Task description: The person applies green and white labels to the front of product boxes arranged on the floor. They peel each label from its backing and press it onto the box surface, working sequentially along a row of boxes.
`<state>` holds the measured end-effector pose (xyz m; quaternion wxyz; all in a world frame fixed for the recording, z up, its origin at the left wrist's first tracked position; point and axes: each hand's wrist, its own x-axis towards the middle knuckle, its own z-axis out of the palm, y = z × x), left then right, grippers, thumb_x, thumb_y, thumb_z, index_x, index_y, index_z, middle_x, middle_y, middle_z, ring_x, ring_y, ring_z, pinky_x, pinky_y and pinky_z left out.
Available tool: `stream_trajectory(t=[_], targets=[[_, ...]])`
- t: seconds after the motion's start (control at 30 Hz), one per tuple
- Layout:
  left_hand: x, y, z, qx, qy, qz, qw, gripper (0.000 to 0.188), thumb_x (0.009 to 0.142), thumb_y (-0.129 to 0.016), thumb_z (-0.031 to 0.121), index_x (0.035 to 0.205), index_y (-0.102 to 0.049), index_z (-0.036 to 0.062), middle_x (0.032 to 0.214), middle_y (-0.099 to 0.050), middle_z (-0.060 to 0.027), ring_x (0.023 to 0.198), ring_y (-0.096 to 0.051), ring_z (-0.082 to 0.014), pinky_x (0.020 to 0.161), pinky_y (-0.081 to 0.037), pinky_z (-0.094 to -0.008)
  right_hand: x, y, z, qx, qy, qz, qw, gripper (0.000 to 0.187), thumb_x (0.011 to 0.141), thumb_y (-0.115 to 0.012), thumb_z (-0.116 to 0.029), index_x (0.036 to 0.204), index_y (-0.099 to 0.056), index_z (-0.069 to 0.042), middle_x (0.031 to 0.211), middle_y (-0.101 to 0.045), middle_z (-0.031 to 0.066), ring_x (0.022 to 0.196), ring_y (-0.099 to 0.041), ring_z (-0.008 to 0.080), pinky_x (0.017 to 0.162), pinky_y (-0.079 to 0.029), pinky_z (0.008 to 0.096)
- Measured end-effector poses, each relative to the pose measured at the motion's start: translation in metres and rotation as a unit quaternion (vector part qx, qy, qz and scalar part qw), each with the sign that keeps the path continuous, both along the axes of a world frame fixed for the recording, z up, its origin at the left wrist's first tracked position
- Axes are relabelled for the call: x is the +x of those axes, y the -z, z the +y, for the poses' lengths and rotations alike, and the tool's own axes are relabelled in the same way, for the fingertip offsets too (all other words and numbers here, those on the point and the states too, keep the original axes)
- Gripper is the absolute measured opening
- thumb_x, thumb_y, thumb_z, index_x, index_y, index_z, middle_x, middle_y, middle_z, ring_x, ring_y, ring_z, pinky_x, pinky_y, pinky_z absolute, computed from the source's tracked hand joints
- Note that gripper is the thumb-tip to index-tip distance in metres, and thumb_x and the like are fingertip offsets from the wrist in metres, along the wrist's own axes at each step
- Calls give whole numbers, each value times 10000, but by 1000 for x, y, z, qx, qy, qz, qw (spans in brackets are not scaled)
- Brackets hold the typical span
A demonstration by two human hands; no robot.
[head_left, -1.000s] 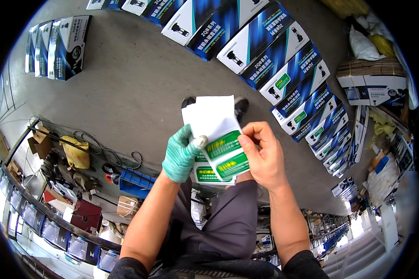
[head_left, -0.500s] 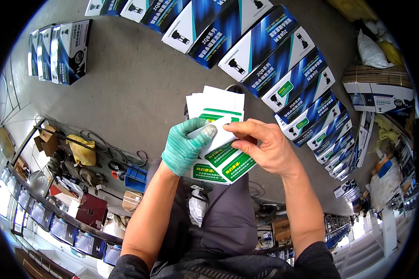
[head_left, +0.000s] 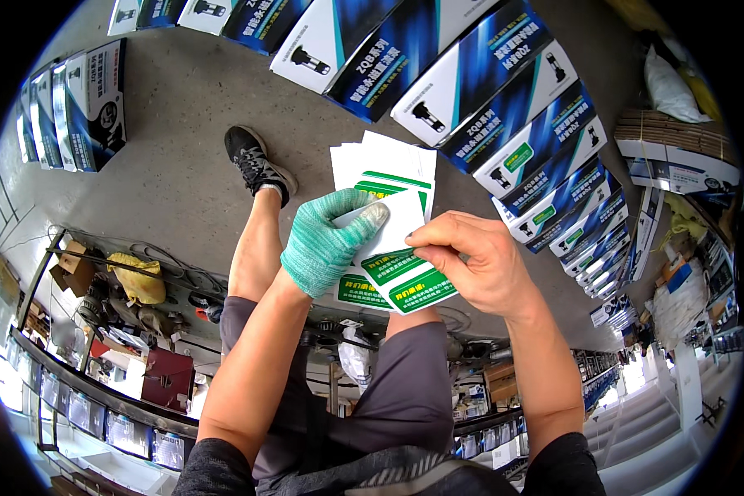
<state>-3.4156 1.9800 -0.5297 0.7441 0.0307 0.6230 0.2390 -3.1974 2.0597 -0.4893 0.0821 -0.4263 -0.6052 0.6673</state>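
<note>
In front of my body I hold a fanned bundle of green-and-white printed label sheets (head_left: 422, 288). My left hand (head_left: 324, 241), in a teal knitted glove, grips the bundle with the thumb on top. A white, blank-faced piece (head_left: 398, 221) is folded up over the printed sheets beneath the thumb. My bare right hand (head_left: 475, 260) pinches the right edge of this white piece between thumb and fingertips. Whether the piece is one sheet or several layers I cannot tell. Similar green labels (head_left: 517, 157) are stuck on some of the boxes at the right.
A long curved row of blue-and-white cartons (head_left: 426, 116) runs from the upper left to the right. More cartons (head_left: 91, 103) stand at the far left. Bundled flat cardboard (head_left: 674, 132) and a white sack (head_left: 670, 91) lie far right. A yellow bag (head_left: 136, 277) and cables are at the left.
My left leg and shoe have come into view, stepping forward. The white piece is raised further, and my right fingers have shifted slightly down its edge. The cartons have shifted in view.
</note>
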Motion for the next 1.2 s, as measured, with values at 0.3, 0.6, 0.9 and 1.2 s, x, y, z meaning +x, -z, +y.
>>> stream_trajectory(t=[0.3,0.6,0.9,1.2], targets=[[-40,54,3,-34,2,5,999,301,976,-767,217,1161,-745,-19,976,-754,-48,836,-652,-76,728,-547,-246,-37,43,-16,7,32,-62,998,234,788,-756,81,967,-768,-70,1194,-673,102,1068,-662,265,821,-551,362],[-50,125,-52,32,103,185,977,228,956,-778,179,1092,-769,-3,916,-764,-88,788,-658,-107,717,-552,-285,-21,119,52,-8,185,-45,982,89,959,-704,6,1046,-714,-15,954,-700,30,835,-627,94,752,-513,248],[-49,114,-33,73,99,165,978,197,933,-797,154,1054,-777,0,896,-763,-107,770,-691,-150,721,-561,-305,40,229,109,49,15,-194,980,134,965,-696,-42,1094,-712,-11,995,-698,31,903,-653,122,833,-519,254],[-39,115,-24,118,107,163,974,197,931,-795,153,1053,-771,0,896,-756,-103,766,-679,-140,712,-554,-309,28,252,94,347,-61,-297,888,377,892,-768,-72,1258,-677,-91,1081,-641,127,995,-657,324,884,-551,397]])
